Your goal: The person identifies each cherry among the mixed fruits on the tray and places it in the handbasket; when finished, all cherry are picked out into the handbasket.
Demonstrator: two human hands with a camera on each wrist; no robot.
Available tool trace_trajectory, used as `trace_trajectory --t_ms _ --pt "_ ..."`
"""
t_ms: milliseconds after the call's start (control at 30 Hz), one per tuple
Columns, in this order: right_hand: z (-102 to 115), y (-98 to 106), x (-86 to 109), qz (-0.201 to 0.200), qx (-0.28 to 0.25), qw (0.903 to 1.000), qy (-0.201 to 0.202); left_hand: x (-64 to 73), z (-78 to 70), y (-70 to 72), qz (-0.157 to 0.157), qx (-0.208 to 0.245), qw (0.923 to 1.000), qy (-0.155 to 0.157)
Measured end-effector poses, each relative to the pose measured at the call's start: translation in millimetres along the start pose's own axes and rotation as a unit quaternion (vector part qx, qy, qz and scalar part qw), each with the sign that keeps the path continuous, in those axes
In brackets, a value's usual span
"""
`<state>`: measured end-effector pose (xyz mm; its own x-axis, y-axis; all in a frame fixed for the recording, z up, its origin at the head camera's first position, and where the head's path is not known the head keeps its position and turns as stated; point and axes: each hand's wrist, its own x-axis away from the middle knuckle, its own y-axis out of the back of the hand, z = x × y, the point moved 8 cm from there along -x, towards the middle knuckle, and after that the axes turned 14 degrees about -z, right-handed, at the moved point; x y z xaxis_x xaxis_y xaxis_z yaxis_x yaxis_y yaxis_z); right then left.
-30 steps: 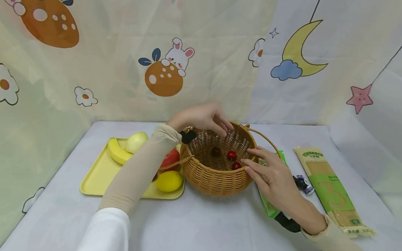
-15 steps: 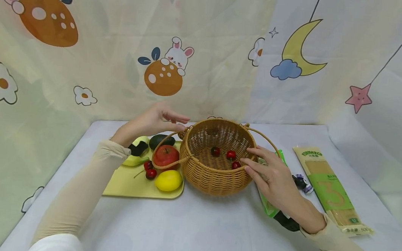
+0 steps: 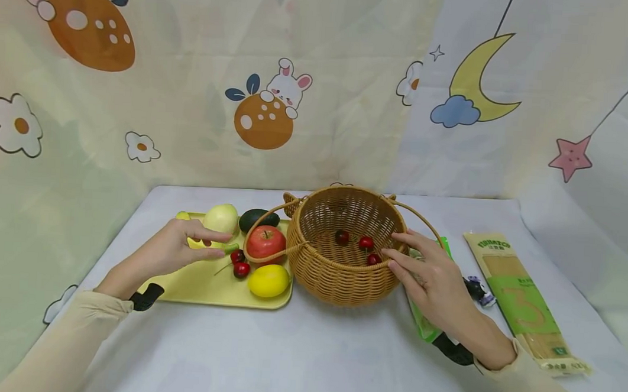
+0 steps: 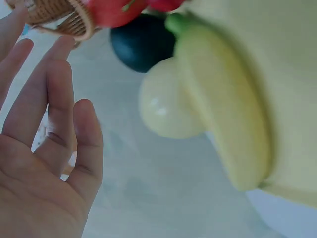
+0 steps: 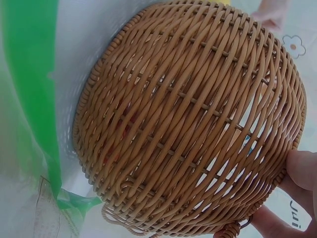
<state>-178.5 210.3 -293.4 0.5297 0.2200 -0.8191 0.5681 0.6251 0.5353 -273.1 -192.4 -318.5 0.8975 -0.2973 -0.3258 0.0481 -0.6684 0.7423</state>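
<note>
My left hand [image 3: 178, 251] hovers over the left part of the yellow tray [image 3: 197, 294], fingers extended and thumb apart, with nothing held. Close to it lies a banana [image 4: 223, 109], mostly hidden behind the hand in the head view. Beside the banana are a pale round onion-like piece [image 3: 220, 219] and a dark avocado [image 3: 256, 219]. A red apple [image 3: 265, 242], two cherries [image 3: 241, 270] and a lemon [image 3: 268, 280] fill the tray's right side. My right hand [image 3: 434, 279] grips the rim of a wicker basket [image 3: 341, 283], which holds three cherries [image 3: 366, 243].
One basket handle [image 3: 250, 240] folds down over the apple; the other arches out on the right. A green package [image 3: 421, 323] lies partly under my right hand. Farther right are a small dark wrapped item [image 3: 474, 287] and a long noodle pack [image 3: 521, 301]. A printed cloth backs the table.
My left hand has withdrawn from above the basket, moving left and nearer to end over the tray beside the banana. The right hand stays on the rim, and the cherries in the basket stay put.
</note>
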Motion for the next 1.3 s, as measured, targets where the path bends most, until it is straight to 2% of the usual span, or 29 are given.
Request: trace_trajectory --t_ms 167,300,500,800,1033,1300 --pt "-1 0 0.8 0.001 0.003 1.0 -0.001 17.8 14.9 -10.5 0.004 -0.006 0.9998 0.017" --pt "-1 1 0.6 0.0 0.007 1.0 0.003 22.0 18.6 -21.1 0.005 -0.019 0.9998 0.003" --pt "-1 0 0.5 0.002 0.007 1.0 0.001 19.0 18.7 -37.4 0.018 -0.036 0.999 -0.017" --pt "-2 0 1.0 0.004 0.004 1.0 -0.006 12.5 14.6 -56.1 0.04 -0.04 0.9983 -0.013" --pt "-2 0 1.0 0.004 0.003 1.0 -0.008 12.0 10.4 -66.1 0.049 -0.059 0.9971 -0.005" --pt "-2 0 1.0 0.003 0.002 1.0 -0.005 13.7 7.0 -73.7 0.048 -0.073 0.9959 -0.023"
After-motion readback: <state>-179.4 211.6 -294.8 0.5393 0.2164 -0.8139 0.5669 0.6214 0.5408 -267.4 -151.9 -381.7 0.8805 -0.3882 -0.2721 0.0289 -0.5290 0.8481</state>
